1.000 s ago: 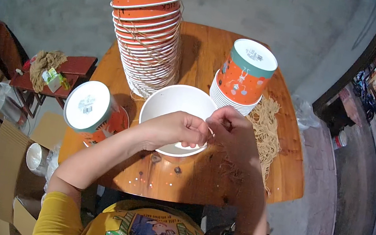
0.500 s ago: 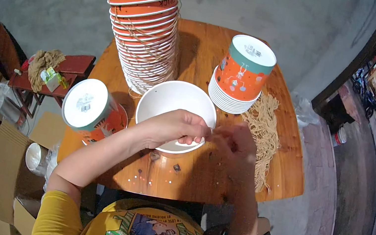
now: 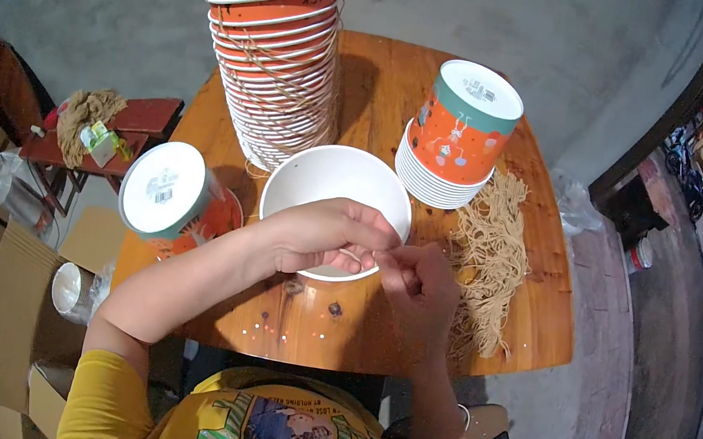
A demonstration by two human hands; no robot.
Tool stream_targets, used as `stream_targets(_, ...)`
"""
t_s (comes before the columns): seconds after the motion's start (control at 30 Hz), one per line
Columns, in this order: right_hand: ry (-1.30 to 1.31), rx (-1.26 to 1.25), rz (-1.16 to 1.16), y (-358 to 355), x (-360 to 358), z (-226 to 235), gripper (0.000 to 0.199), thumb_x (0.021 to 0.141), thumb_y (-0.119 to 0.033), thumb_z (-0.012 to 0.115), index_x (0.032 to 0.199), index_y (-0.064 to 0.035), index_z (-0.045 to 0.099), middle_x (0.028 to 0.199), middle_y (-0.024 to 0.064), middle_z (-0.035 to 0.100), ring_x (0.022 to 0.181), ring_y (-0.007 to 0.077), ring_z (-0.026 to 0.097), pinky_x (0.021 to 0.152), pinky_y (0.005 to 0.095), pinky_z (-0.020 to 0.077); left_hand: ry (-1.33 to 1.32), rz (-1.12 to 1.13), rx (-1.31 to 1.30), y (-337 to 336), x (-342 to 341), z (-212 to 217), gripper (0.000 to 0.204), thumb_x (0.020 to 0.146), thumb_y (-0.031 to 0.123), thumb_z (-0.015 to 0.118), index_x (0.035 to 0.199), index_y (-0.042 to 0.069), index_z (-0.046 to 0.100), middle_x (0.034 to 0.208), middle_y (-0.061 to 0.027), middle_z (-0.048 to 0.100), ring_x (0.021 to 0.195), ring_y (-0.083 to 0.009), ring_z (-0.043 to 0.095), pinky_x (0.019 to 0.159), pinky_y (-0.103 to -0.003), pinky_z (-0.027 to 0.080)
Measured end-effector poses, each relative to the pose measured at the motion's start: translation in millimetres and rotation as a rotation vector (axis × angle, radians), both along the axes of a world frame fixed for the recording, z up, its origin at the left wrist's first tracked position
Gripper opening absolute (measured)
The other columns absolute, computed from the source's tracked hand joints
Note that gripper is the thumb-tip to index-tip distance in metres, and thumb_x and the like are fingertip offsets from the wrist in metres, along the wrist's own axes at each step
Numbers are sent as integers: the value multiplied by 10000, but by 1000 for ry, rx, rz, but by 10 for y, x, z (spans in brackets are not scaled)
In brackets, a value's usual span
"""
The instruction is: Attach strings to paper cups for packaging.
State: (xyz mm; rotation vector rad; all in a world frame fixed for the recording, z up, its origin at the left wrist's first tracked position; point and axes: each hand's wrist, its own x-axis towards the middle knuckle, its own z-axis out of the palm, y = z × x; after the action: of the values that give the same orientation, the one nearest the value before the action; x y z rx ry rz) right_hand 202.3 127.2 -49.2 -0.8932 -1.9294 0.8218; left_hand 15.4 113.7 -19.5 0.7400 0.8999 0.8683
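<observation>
An open paper bucket (image 3: 321, 178) with a white inside stands upright in front of me. At its right rim my left hand (image 3: 334, 235) is closed, and a thin pale string (image 3: 352, 254) shows by its fingers. My right hand (image 3: 423, 293) is closed in a pinch, its fingertips meeting the left ones; the string between them is too fine to follow. A bundle of tan strings (image 3: 491, 263) lies just right of that hand. Left of the bucket, an upside-down orange and green paper bucket (image 3: 164, 187) stands near my left forearm.
Behind the open bucket rises a tall stack of orange buckets (image 3: 280, 66) with tan strings hanging along it. A shorter upside-down stack (image 3: 459, 140) stands at the back right. All are on a wooden table (image 3: 376, 83). Cardboard boxes (image 3: 25, 312) and a red bench (image 3: 144, 117) are at the left.
My right hand has moved closer to the left, and their fingertips now meet. The left hand has shifted only slightly. The whole view has moved a little.
</observation>
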Motion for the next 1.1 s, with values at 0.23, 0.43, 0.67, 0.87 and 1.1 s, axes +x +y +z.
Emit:
stream_targets(0.23, -14, 1, 55, 53, 60, 2, 117, 858, -152, 638, 932, -63, 647, 822, 97, 579, 707, 220, 582, 654, 324, 476, -23, 60, -5, -7, -13, 8, 127, 865, 1, 577, 990, 23, 567, 902, -37, 617, 758, -91, 602, 729, -206, 531)
stream_targets(0.43, 121, -116, 58, 97, 39, -35, 120, 844, -101, 646, 946, -40, 629, 846, 80, 589, 739, 180, 582, 673, 303, 468, -54, 53, 35, 11, -10, -38, 165, 850, -23, 576, 1006, 17, 536, 885, -47, 598, 774, -103, 598, 745, -215, 529)
stream_targets(0.67, 153, -102, 64, 207, 38, -46, 145, 819, -116, 690, 902, -23, 616, 813, 80, 568, 730, 179, 576, 678, 304, 469, 264, 70, 324, 0, 71, 17, 216, 816, -42, 568, 1007, 21, 491, 828, -29, 538, 706, -116, 562, 692, -224, 486)
stream_targets(0.87, 48, -187, 96, 219, 54, 5, 166, 812, -140, 709, 861, -24, 601, 801, 68, 552, 719, 175, 568, 664, 301, 464, 370, 59, 469, -16, 80, 48, 286, 794, -28, 559, 1061, 32, 473, 865, -20, 515, 789, -91, 522, 724, -235, 467)
stream_targets(1.1, 82, -222, 69, 209, 43, 4, 137, 812, -104, 692, 840, -29, 580, 800, 72, 552, 727, 174, 590, 646, 299, 475, 466, 25, 352, -27, -9, 152, 285, 848, 53, 579, 1123, 10, 517, 909, -4, 523, 819, -77, 508, 754, -206, 442)
